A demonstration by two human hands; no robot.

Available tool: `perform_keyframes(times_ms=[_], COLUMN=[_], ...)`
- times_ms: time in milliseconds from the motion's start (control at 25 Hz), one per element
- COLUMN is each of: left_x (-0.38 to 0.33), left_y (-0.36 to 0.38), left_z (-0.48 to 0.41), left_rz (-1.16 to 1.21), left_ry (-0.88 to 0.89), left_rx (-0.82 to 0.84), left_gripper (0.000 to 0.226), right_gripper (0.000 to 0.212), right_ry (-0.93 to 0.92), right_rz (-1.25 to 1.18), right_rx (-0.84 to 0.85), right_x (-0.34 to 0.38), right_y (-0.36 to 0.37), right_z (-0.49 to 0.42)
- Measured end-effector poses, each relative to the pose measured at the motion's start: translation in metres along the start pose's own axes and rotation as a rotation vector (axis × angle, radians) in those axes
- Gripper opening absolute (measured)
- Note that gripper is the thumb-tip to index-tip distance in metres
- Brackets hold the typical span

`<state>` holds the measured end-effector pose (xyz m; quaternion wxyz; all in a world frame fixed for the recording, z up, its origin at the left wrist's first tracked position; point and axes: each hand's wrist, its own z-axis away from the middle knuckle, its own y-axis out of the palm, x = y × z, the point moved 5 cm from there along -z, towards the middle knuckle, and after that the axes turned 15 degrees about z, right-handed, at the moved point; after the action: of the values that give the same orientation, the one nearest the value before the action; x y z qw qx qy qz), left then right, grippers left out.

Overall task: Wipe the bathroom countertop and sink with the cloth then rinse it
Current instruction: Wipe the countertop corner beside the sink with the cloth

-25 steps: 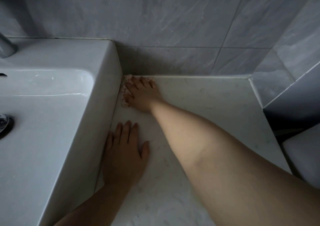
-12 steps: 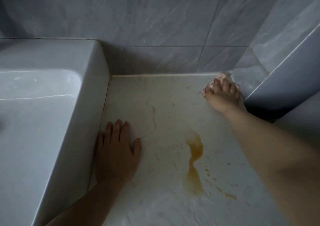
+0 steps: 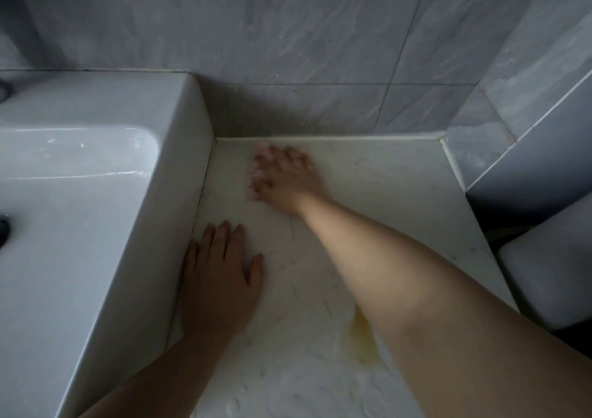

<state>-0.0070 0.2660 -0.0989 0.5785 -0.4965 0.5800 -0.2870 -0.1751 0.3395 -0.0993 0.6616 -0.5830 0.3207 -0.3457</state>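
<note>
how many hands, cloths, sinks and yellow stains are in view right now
hands: 2, left hand flat on the countertop, right hand on the cloth
cloths: 1, blurred
sinks: 1, the white sink
yellow stains: 1, the yellow stain beside the right forearm
total: 5

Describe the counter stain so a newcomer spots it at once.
Right of the white sink lies the pale marbled countertop. On its near part, half under the right forearm, sits a yellowish stain. It's the only yellow mark there.
</note>
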Motion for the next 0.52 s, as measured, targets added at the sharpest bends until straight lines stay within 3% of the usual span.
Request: perform_keyframes(times_ms=[200,280,360,520], left_x=[0.0,-0.001,-0.001,-0.002], left_y=[0.0,0.0,-0.001,-0.003], left_z=[0.0,0.0,0.0,0.0], left_rz=[0.012,0.013,0.022,0.024], left_ry=[-0.002,-0.003,-0.004,0.004], left_rx=[0.01,0.009,0.002,-0.007], left_gripper=[0.058,0.057,0.057,0.057], right_gripper=[0.054,0.056,0.056,0.058], right_ry=[0.515,0.676,0.614,0.152], right_rz=[0.045,0.03,0.038,0.054], right_rx=[0.022,0.059,0.017,0.016], right_x=[-0.179,-0.204,-0.175,-0.112], right_y=[0.013,0.014,0.014,0.02], right_z=[0.08,0.097,0.089,0.091])
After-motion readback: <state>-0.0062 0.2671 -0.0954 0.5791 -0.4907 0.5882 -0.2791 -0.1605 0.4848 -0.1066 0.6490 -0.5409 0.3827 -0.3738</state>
